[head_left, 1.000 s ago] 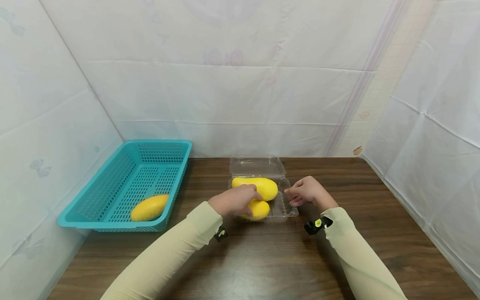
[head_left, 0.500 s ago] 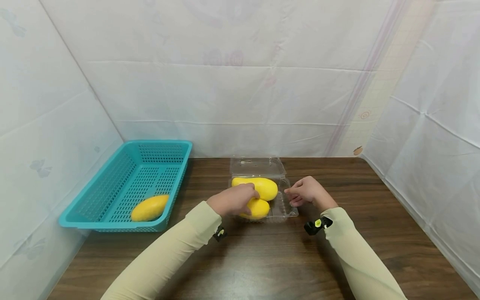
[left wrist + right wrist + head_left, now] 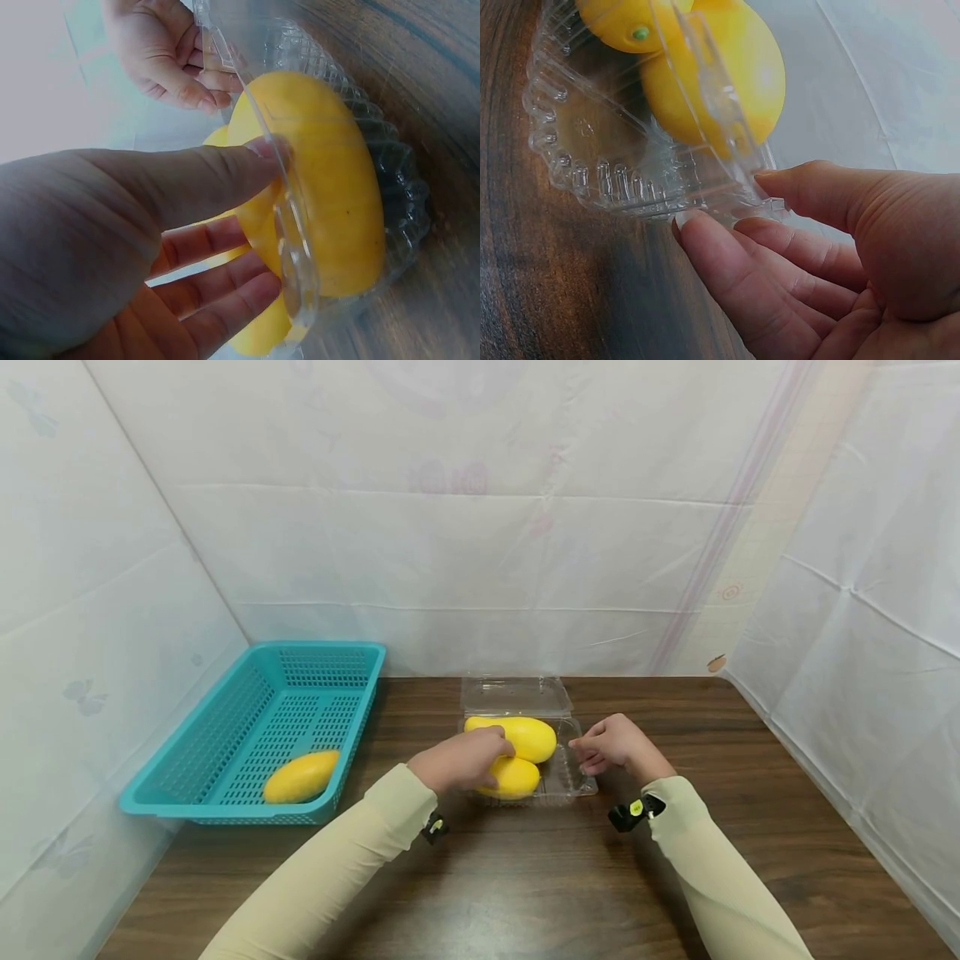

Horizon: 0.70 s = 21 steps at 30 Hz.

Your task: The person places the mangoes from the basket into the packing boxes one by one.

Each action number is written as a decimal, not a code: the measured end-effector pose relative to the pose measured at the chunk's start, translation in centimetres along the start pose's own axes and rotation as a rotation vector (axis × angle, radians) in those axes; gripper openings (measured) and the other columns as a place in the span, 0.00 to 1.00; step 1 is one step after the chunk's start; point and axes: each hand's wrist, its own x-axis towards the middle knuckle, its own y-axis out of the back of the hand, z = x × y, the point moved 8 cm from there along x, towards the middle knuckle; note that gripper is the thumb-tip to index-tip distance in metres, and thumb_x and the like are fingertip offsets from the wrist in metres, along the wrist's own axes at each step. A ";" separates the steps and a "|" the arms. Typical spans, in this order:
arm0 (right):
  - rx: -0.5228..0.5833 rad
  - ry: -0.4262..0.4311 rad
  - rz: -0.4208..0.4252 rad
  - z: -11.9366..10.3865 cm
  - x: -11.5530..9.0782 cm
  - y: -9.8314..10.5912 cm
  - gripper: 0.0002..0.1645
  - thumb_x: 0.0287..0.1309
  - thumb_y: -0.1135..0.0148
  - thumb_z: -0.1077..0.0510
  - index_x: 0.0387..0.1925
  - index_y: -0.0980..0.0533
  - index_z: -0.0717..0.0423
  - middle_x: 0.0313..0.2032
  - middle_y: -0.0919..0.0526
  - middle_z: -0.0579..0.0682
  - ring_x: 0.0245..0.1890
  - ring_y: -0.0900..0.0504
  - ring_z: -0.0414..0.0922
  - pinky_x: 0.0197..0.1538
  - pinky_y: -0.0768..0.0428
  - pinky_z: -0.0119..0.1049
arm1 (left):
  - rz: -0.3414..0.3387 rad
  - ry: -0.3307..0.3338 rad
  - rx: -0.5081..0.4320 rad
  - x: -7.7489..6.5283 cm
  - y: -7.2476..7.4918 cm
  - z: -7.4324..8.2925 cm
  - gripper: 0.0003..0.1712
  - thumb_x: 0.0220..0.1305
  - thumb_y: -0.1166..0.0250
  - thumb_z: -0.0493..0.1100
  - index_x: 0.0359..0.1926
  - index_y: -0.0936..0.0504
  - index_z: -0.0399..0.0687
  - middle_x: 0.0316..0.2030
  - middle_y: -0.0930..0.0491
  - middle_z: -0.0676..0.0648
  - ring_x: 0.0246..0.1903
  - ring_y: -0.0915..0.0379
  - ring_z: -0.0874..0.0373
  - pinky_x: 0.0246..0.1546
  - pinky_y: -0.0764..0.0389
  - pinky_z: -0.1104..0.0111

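The left hand (image 3: 459,760) grips the near yellow fruit (image 3: 521,777), located against the far yellow fruit (image 3: 532,739) in the clear container (image 3: 559,775). The right hand (image 3: 618,747) pinches the container's right rim. A 3rd yellow fruit (image 3: 302,777) lies in the blue basket (image 3: 247,811).

You have teal basket (image 3: 288,718) left, yellow fruit (image 3: 302,777) in its near right corner, brown wood-grain table (image 3: 540,893), printed white sheeting (image 3: 480,552) far, left and right
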 end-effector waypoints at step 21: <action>0.004 0.000 0.004 0.2 -0.1 0.0 0.16 0.65 0.31 0.56 0.41 0.14 0.70 0.31 0.11 0.57 0.25 0.11 0.44 0.34 0.12 0.39 | 0.071 0.116 -0.097 -3.0 2.4 -3.6 0.28 0.70 0.33 0.50 0.64 0.20 0.39 0.57 0.23 0.42 0.51 0.25 0.54 0.60 0.20 0.59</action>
